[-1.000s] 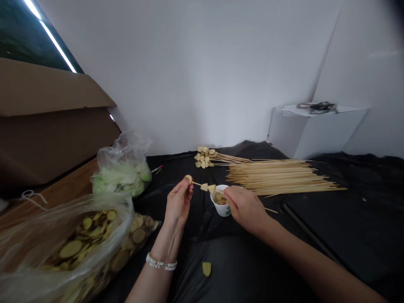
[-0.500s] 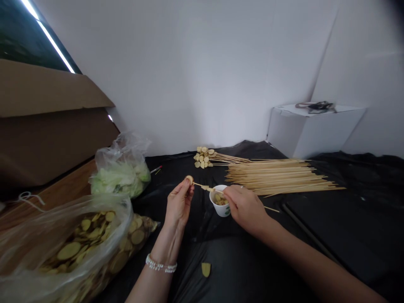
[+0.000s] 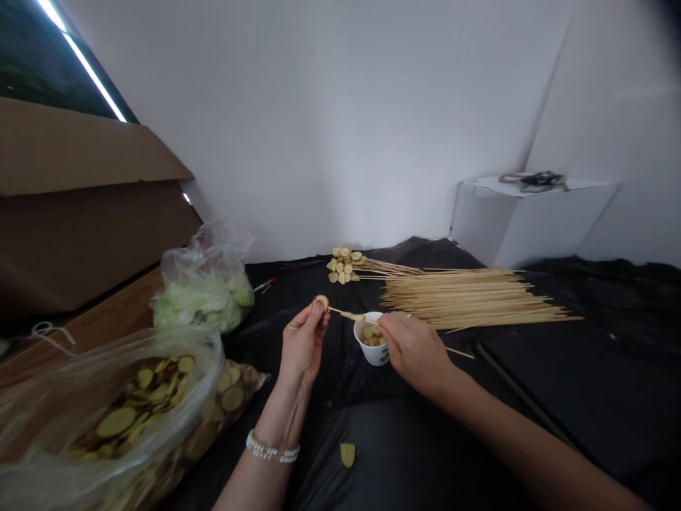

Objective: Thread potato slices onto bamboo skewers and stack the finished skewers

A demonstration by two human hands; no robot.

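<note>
Your left hand point(image 3: 304, 348) shifted right, fingertips pinching yellow slice point(image 3: 320, 302) on bamboo skewer point(image 3: 345, 313); right hand point(image 3: 415, 351) closed on skewer. Risks: hard pinch snaps skewer; loose pinch drops slice near white cup point(image 3: 372, 348).

A thin bamboo skewer point(image 3: 335, 311) slopes gently down to the right, threaded with pale yellow slices point(image 3: 321, 302).

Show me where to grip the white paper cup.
Grip the white paper cup by its outer wall from the near left side: it stands upright and tapers downward, while the right hand and the skewer crowd its right side and mouth.
</note>
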